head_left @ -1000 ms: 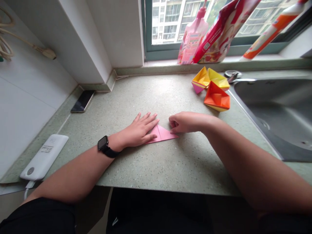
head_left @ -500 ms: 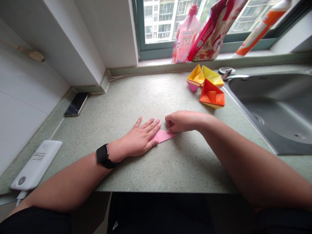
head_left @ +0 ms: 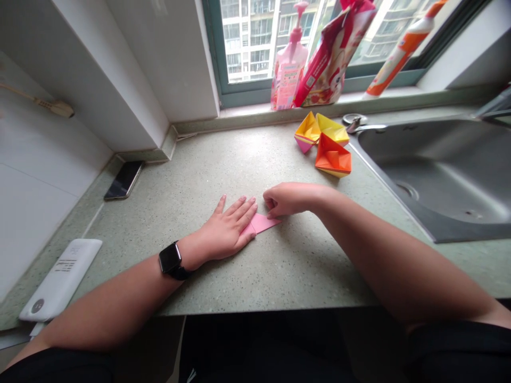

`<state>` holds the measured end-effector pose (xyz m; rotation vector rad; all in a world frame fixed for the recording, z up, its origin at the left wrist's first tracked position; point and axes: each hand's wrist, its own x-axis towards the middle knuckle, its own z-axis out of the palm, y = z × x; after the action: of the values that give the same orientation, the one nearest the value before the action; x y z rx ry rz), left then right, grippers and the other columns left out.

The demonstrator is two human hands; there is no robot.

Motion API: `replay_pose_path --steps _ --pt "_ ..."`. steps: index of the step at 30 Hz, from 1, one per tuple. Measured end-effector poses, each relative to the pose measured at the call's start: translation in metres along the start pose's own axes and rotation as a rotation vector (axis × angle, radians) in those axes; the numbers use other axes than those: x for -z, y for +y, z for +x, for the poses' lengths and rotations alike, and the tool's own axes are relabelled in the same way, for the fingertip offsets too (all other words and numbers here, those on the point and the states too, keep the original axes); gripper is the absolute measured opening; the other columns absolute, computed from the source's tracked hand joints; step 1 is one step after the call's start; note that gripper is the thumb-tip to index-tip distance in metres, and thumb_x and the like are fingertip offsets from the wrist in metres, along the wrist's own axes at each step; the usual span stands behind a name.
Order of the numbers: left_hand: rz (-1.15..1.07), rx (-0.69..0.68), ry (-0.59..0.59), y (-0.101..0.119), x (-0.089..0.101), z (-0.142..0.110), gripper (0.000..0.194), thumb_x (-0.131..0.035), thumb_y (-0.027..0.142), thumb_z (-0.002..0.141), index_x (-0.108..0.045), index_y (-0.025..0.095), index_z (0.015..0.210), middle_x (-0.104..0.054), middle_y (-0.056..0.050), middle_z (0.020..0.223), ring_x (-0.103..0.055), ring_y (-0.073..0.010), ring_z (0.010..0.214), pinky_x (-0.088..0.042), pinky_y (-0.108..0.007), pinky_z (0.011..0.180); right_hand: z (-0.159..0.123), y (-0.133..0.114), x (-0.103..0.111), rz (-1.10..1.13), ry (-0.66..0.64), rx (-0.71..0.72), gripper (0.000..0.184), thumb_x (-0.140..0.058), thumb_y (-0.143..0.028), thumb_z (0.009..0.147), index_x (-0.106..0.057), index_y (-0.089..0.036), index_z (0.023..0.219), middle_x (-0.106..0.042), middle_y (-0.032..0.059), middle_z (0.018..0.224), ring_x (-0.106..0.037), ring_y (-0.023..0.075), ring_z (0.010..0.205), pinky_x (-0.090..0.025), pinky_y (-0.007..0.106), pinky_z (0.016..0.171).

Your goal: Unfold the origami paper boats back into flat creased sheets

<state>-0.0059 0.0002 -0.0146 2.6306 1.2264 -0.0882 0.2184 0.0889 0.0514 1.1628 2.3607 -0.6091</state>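
Observation:
A folded pink paper [head_left: 263, 223] lies flat on the speckled green countertop [head_left: 255, 271]. My left hand [head_left: 228, 229], with a black watch on its wrist, rests on the paper's left part with fingers stretched flat. My right hand [head_left: 284, 200] has its fingers curled and presses down on the paper's far right edge. Most of the paper is hidden under my left hand.
Folded orange and yellow paper shapes [head_left: 325, 144] sit at the back by a steel sink [head_left: 439, 170]. A pink pump bottle [head_left: 288, 74], a red pouch [head_left: 329, 56] and an orange bottle [head_left: 393, 58] stand on the sill. A phone [head_left: 123, 181] and white power bank [head_left: 59, 279] lie left.
My left hand slid right over the pink paper, covering more of it. My right hand stayed pressed on the paper's right edge. The view tilted and shifted slightly.

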Motion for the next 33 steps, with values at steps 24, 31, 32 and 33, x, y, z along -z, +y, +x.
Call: replay_pose_path --steps 24,31,32,33 --pt "-0.047 -0.272 -0.087 0.002 0.014 -0.011 0.084 -0.044 0.073 0.107 -0.018 0.034 0.176 -0.017 -0.007 0.182 -0.013 -0.0390 0.170 0.010 -0.065 0.133 0.001 0.001 0.000 -0.034 0.021 0.021 0.029 -0.072 -0.038 0.092 -0.079 -0.018 0.111 -0.079 0.0077 0.101 -0.064 0.0202 0.081 -0.037 0.030 0.064" --pt "-0.222 -0.199 0.120 -0.009 0.012 -0.007 0.093 -0.051 0.066 0.106 -0.011 0.020 0.176 -0.025 -0.018 0.181 -0.027 -0.0350 0.167 -0.012 -0.057 0.137 0.004 0.011 -0.006 0.056 0.065 0.049 0.026 -0.078 -0.040 0.086 -0.079 -0.019 0.102 -0.078 0.0059 0.094 -0.064 0.0197 0.078 -0.039 0.030 0.065" --pt "-0.221 -0.160 0.199 -0.009 0.010 -0.006 0.096 -0.058 0.067 0.102 -0.018 0.019 0.175 -0.032 -0.019 0.178 -0.033 -0.0369 0.164 -0.018 -0.057 0.135 0.003 0.014 -0.008 0.090 0.082 0.055 0.026 -0.078 -0.040 0.085 -0.078 -0.019 0.101 -0.078 0.0057 0.094 -0.064 0.0195 0.078 -0.040 0.030 0.066" --pt "-0.206 -0.122 0.272 -0.007 0.009 -0.005 0.096 -0.065 0.068 0.097 -0.029 0.019 0.171 -0.040 -0.021 0.173 -0.039 -0.0390 0.159 -0.025 -0.058 0.132 0.002 0.017 -0.010 0.139 0.094 0.069 0.026 -0.078 -0.039 0.085 -0.078 -0.019 0.102 -0.078 0.0052 0.095 -0.064 0.0192 0.079 -0.040 0.030 0.066"
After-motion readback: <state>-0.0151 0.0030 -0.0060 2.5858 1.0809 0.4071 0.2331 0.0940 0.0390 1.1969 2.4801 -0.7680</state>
